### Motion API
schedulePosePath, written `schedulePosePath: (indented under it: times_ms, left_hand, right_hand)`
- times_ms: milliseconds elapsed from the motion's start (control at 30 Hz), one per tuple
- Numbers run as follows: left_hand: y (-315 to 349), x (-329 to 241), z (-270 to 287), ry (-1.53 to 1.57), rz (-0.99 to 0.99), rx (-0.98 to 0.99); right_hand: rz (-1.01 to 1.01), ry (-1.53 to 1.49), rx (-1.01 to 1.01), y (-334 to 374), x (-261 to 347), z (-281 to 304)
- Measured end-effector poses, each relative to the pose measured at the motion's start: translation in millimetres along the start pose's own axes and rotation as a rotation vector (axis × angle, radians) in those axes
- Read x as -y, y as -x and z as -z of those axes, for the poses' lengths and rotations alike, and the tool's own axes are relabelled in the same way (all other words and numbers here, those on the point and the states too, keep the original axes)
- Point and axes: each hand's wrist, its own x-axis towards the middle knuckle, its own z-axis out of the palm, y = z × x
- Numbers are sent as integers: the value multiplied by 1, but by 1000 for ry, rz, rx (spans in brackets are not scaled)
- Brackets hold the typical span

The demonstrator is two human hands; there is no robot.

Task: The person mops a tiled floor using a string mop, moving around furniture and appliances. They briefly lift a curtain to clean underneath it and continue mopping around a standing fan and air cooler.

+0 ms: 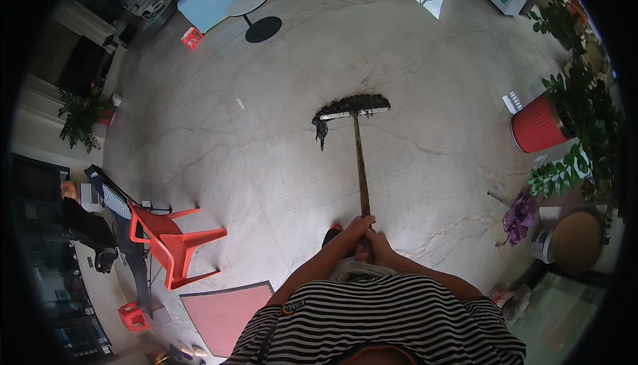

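I see the left hand [359, 225] and right hand [377, 244], close together, curled around the stick [362, 172] of a mop [353, 105]. Its black, stringy end lies on the grey floor [286, 159] in front.

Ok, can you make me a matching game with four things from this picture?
Things:
1. Mop
2. Mat
3. Big plant pot
4. Round table

Clues:
A. Red, on the right side
B. Held by the left hand and right hand
C. Pale top, black base
D. Pinkish, flat on the floor

Pairs: 1-B, 2-D, 3-A, 4-C
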Motion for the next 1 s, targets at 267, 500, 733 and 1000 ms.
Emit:
schedulePosePath:
  times_ms: [267, 500, 733, 1000]
  left_hand:
    - [-84, -120, 13, -38, -90, 84]
    - [-144, -173, 27, -18, -86, 75]
    - [-172, -256, 60, 77, -172, -30]
    - [-225, -359, 71, 17, -82, 6]
  right_hand:
    - [-13, -27, 13, -29, 136, -62]
    - [-60, -38, 11, -68, 200, -74]
    - [9, -34, 66, -101, 266, -142]
    - [-115, 19, 29, -132, 375, -180]
